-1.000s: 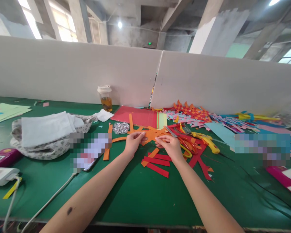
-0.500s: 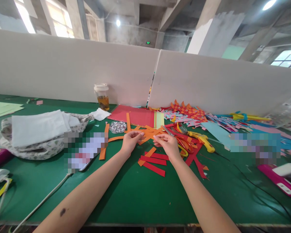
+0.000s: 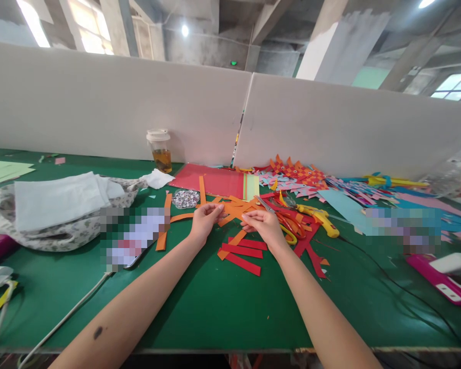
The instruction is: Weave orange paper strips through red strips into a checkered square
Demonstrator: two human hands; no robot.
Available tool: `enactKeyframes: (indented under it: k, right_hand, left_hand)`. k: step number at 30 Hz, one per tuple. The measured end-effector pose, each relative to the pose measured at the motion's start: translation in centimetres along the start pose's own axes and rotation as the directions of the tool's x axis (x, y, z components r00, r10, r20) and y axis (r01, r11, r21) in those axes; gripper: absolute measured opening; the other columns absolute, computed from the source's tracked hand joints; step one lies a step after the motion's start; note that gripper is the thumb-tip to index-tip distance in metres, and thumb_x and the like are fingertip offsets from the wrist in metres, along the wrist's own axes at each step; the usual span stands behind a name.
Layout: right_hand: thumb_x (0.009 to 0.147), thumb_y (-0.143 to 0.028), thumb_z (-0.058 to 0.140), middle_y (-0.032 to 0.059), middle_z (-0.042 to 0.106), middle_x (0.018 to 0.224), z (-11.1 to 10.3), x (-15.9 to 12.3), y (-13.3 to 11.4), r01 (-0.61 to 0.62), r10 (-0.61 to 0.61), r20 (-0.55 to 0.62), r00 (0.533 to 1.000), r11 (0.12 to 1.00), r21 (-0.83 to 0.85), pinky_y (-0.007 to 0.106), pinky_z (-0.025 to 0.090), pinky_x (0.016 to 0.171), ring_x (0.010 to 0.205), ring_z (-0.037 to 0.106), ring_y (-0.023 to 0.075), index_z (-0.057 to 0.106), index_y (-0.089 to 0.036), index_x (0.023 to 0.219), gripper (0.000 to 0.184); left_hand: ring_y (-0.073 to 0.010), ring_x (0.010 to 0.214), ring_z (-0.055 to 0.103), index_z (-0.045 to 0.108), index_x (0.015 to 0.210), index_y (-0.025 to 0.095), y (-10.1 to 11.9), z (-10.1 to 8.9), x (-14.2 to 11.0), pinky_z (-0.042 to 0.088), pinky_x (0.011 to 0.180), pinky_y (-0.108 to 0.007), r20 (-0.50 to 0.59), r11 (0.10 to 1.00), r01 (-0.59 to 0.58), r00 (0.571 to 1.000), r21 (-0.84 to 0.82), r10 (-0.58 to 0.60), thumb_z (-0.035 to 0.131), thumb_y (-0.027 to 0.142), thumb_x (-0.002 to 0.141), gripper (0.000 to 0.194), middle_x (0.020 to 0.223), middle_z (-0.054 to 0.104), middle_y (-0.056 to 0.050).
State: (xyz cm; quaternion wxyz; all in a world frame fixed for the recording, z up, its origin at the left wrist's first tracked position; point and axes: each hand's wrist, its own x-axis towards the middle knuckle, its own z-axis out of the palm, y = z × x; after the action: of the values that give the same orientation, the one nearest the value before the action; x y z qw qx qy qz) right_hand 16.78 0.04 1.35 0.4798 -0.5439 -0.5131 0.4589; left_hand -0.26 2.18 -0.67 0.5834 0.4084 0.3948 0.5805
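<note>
My left hand (image 3: 205,224) is closed in a pinch, thumb against fingertips, above the left side of a pile of orange paper strips (image 3: 235,209). Opposite it, my right hand (image 3: 266,229) also pinches, its fingertips pointing at the left ones with a small gap between. Orange paper lies right behind both fingertips, so I cannot make out what either hand holds. Just below the hands, several red paper strips (image 3: 242,251) rest on the green table (image 3: 230,312). Scissors with orange-red handles (image 3: 293,229) lie close to my right hand.
A yellow glue gun (image 3: 320,219) and woven orange-red paper pieces (image 3: 299,172) lie to the right. On the left are a phone (image 3: 142,236) with a cable, a cloth bag (image 3: 61,238) and a lidded cup (image 3: 161,154). A pale partition (image 3: 119,107) stands behind.
The view has shifted slightly. Both hands stay pinched in nearly the same place, the fingertips moving only a little. Nothing on the table has visibly been picked up or put down.
</note>
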Motion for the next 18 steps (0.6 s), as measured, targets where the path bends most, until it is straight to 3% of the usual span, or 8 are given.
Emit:
enactKeyframes:
  k: [10, 14, 18]
  right_hand:
    - [0.059, -0.04, 0.072, 0.0055, 0.067, 0.06, 0.2, 0.0, 0.1, 0.024, -0.024, -0.02, 1.0, 1.0, 0.006, 0.025, 0.053, 0.051, 0.051, 0.062, 0.0148, 0.062, -0.013, 0.07, 0.031]
    - [0.06, -0.041, 0.071, 0.005, 0.067, 0.061, 0.5, -0.3, -0.2, 0.07, -0.069, -0.057, 0.996, 0.997, 0.023, 0.026, 0.053, 0.053, 0.052, 0.063, 0.0158, 0.063, -0.014, 0.071, 0.03]
    - [0.061, -0.042, 0.069, 0.0056, 0.067, 0.062, 1.1, -0.6, -0.4, 0.123, -0.123, -0.048, 0.991, 0.992, -0.002, 0.028, 0.053, 0.055, 0.053, 0.063, 0.0171, 0.063, -0.014, 0.072, 0.031]
  left_hand:
    - [-0.0158, 0.072, 0.065, 0.06, 0.08, 0.014, 0.2, 0.0, -0.2, 0.049, 0.065, -0.024, 0.007, 1.0, -0.006, 1.0, -0.011, 0.006, 0.068, 0.041, 0.063, 0.033, 0.073, 0.066, -0.005]
    - [-0.0177, 0.074, 0.066, 0.049, 0.093, 0.016, 0.8, 0.6, -0.7, 0.049, 0.065, -0.025, 0.034, 0.999, 0.028, 0.999, -0.018, -0.027, 0.073, 0.036, 0.059, 0.046, 0.075, 0.067, -0.006]
    - [-0.017, 0.066, 0.065, 0.04, 0.091, 0.018, 0.7, 1.0, -1.0, 0.048, 0.061, -0.024, 0.107, 0.999, 0.045, 0.993, 0.009, -0.046, 0.077, 0.029, 0.053, 0.055, 0.067, 0.067, -0.002]
